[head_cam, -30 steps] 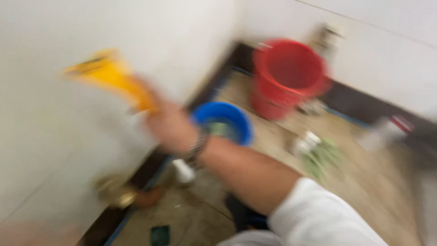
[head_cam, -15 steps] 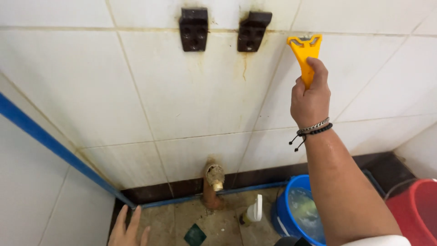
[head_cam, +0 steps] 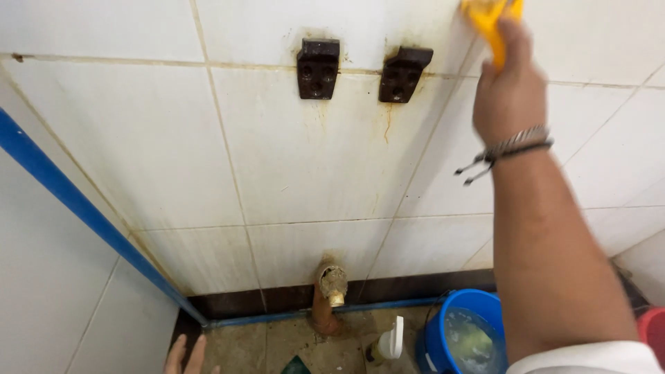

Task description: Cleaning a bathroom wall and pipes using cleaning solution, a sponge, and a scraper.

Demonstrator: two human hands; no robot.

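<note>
Scraper [head_cam: 489, 19] is pressing the tiled wall [head_cam: 312, 159] at top right, right hand [head_cam: 509, 86] clamping its handle. Left hand [head_cam: 185, 354] is showing fingertips below, grip impossible to tell.

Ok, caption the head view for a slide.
Right hand holds a yellow scraper against the tiled wall above two dark brackets.

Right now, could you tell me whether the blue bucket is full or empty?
Partly filled: the blue bucket, upright on the floor by the wall, holds cloudy, soapy-looking water well below its rim.
</note>
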